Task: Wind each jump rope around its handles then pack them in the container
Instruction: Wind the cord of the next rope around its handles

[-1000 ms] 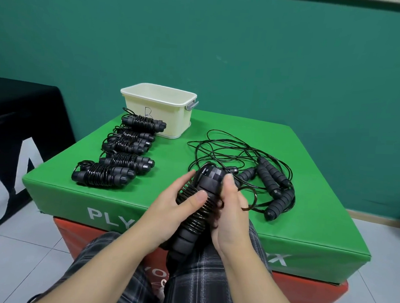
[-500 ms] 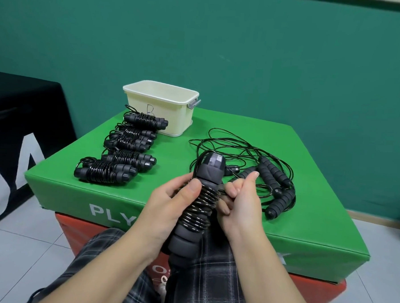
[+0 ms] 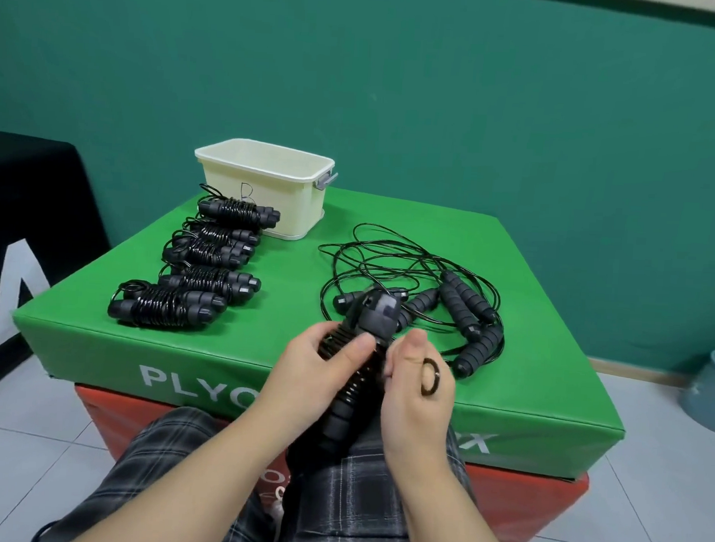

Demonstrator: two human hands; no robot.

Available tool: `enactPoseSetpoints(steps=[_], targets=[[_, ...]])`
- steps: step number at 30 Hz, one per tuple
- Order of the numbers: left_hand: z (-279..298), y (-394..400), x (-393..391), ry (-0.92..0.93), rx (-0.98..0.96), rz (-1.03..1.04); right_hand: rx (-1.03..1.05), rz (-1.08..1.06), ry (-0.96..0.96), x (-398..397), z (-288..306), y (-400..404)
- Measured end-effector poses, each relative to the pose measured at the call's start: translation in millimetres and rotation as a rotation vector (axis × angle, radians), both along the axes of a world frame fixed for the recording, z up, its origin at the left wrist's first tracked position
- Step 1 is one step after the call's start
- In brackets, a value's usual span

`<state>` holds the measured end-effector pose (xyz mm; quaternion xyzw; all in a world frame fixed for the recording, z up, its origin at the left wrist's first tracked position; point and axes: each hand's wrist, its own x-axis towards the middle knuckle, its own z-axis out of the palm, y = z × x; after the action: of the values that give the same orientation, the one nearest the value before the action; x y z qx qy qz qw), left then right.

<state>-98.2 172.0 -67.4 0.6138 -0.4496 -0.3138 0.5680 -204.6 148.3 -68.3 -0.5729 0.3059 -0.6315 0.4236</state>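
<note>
left hand (image 3: 322, 362) grips wound handles (image 3: 357, 353); right hand (image 3: 414, 377) now pinching last cord loop (image 3: 431, 377), shifted nearer plyo box (image 3: 506, 403) edge. winding nearly finished; container (image 3: 264, 191) unfilled.

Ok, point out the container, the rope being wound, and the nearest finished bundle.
container (image 3: 268, 200), head view, front wall.
rope being wound (image 3: 354, 388), head view, coils around its handles.
nearest finished bundle (image 3: 159, 308), head view, wound middle.

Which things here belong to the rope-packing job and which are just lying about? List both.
Job: held rope, left hand, right hand, wound ropes, loose ropes, container.
Lying about: green box, red box, grey bin, black cloth.
</note>
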Motion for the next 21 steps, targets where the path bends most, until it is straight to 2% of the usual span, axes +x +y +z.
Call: enactPoseSetpoints(steps=[6, 12, 17, 21], targets=[[-5, 3, -11, -0.104, 0.063, -0.064, -0.121, -0.089, 0.13, -18, -3, 1], [2, 7, -21, -0.112, 0.118, -0.062, 0.113, 0.031, -0.036, -22, -2, 1], [6, 3, -26, -0.179, 0.133, -0.036, 0.104, 0.07, -0.087, -26, 3, -1], [2, 6, -27, -0.16, 0.045, -0.055, 0.139, 0.08, -0.12, -27, 7, 1]])
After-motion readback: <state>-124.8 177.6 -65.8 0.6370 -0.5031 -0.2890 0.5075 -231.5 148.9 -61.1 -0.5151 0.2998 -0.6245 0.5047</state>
